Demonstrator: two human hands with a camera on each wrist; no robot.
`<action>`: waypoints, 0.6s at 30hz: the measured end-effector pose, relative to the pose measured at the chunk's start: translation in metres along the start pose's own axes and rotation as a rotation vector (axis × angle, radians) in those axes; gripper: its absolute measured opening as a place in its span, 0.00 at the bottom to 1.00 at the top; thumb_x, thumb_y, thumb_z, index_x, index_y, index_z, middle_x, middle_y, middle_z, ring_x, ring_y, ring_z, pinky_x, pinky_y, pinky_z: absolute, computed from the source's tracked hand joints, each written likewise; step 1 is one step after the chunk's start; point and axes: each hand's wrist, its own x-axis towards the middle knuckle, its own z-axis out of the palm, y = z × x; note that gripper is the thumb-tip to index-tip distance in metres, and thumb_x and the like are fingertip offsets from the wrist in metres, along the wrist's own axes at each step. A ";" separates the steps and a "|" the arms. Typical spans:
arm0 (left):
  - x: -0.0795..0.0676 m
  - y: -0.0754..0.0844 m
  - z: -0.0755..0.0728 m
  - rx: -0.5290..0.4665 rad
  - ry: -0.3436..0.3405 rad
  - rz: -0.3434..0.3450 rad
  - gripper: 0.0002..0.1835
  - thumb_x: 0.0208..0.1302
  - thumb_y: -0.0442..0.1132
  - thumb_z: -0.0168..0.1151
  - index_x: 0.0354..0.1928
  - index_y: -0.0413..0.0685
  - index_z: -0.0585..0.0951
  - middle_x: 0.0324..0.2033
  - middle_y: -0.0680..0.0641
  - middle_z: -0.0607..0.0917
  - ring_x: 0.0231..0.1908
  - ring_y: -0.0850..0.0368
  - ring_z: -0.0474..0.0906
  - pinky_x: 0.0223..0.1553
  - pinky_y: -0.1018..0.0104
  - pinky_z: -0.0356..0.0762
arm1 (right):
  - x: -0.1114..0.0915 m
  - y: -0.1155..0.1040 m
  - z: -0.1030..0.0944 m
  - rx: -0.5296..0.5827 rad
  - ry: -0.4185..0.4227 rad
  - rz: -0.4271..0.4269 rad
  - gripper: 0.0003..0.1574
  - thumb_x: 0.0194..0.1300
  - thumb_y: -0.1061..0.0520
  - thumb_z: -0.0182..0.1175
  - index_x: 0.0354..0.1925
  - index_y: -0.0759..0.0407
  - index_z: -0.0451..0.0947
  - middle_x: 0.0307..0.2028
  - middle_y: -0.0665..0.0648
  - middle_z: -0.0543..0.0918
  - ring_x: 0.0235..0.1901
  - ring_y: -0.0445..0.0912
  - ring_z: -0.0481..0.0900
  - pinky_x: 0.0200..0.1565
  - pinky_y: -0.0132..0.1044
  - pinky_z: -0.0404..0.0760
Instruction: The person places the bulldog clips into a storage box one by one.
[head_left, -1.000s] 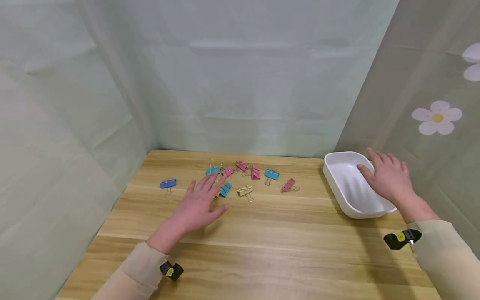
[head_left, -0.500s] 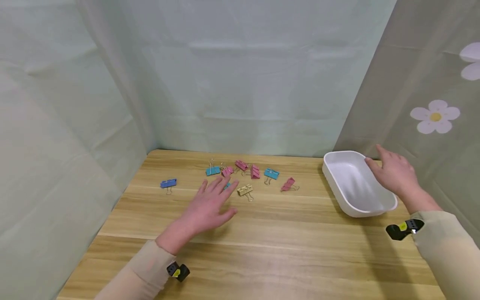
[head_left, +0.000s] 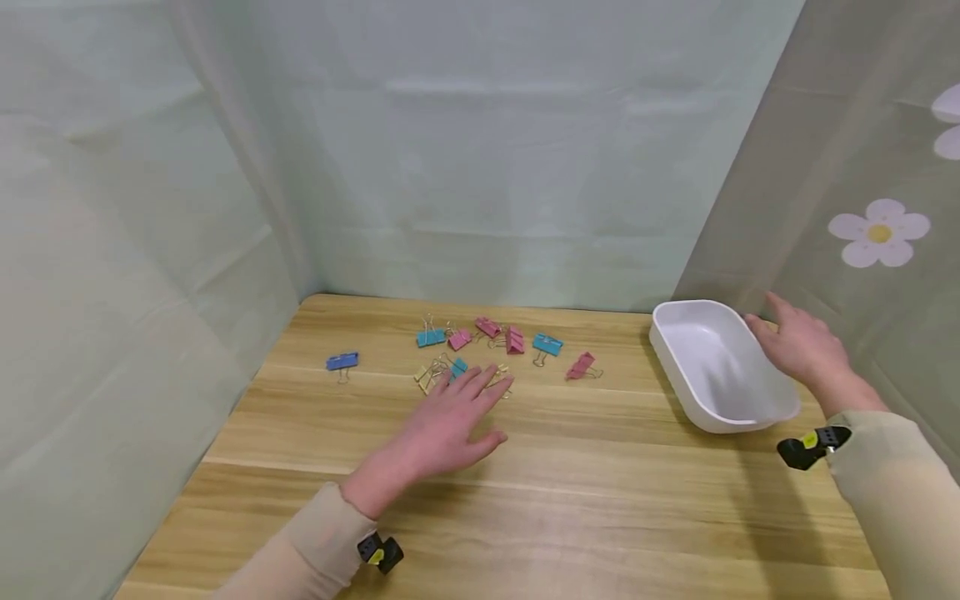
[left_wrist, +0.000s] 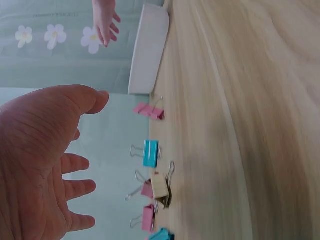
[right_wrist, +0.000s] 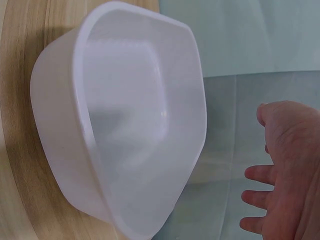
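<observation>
My left hand (head_left: 450,423) hovers over the wooden table with fingers spread and nothing in it. Its fingertips overlap a yellow binder clip (head_left: 501,375) in the head view; a teal binder clip (head_left: 458,368) and another yellow binder clip (head_left: 426,377) lie just beyond. Farther back are pink binder clips, among them one on its side (head_left: 514,340), and a blue-teal binder clip (head_left: 547,344). My right hand (head_left: 806,346), fingers extended and holding nothing, is beside the right rim of a white plastic tub (head_left: 697,400). In the right wrist view the tub's inside (right_wrist: 125,95) is bare.
A blue binder clip (head_left: 342,361) lies alone at the left, and a pink binder clip (head_left: 581,367) sits toward the tub. Pale curtains (head_left: 480,167) rise behind the table's back edge. A flowered curtain (head_left: 879,233) stands at the right.
My left hand has moved right, uncovering the teal and one yellow clip and partly covering the other yellow one. My right hand has shifted slightly right, away from over the tub.
</observation>
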 end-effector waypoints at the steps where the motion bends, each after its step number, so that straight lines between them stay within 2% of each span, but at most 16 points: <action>1: 0.000 0.003 0.000 -0.006 0.000 0.006 0.42 0.73 0.63 0.56 0.81 0.60 0.56 0.80 0.48 0.55 0.77 0.44 0.52 0.74 0.37 0.47 | 0.000 0.002 0.000 0.006 -0.010 0.006 0.54 0.78 0.29 0.32 0.80 0.65 0.36 0.72 0.84 0.49 0.66 0.84 0.48 0.58 0.82 0.52; 9: 0.005 0.019 0.010 -0.054 -0.019 0.043 0.41 0.74 0.61 0.56 0.82 0.59 0.55 0.80 0.47 0.55 0.76 0.45 0.55 0.74 0.43 0.53 | 0.001 0.012 0.003 0.008 -0.082 0.002 0.45 0.82 0.41 0.30 0.79 0.70 0.34 0.72 0.85 0.47 0.67 0.83 0.47 0.60 0.80 0.52; 13: 0.007 0.024 0.014 -0.090 -0.039 0.047 0.41 0.75 0.60 0.55 0.82 0.59 0.54 0.80 0.46 0.55 0.76 0.45 0.55 0.73 0.46 0.57 | 0.003 0.016 0.007 0.021 -0.121 0.013 0.43 0.81 0.45 0.30 0.78 0.71 0.33 0.72 0.85 0.45 0.68 0.83 0.45 0.62 0.79 0.50; 18: 0.013 0.030 0.019 -0.114 -0.050 0.053 0.41 0.75 0.60 0.54 0.82 0.60 0.53 0.79 0.46 0.56 0.76 0.46 0.56 0.73 0.47 0.57 | 0.006 0.023 0.009 0.037 -0.174 -0.011 0.41 0.80 0.51 0.31 0.77 0.74 0.31 0.73 0.84 0.42 0.69 0.82 0.43 0.65 0.76 0.48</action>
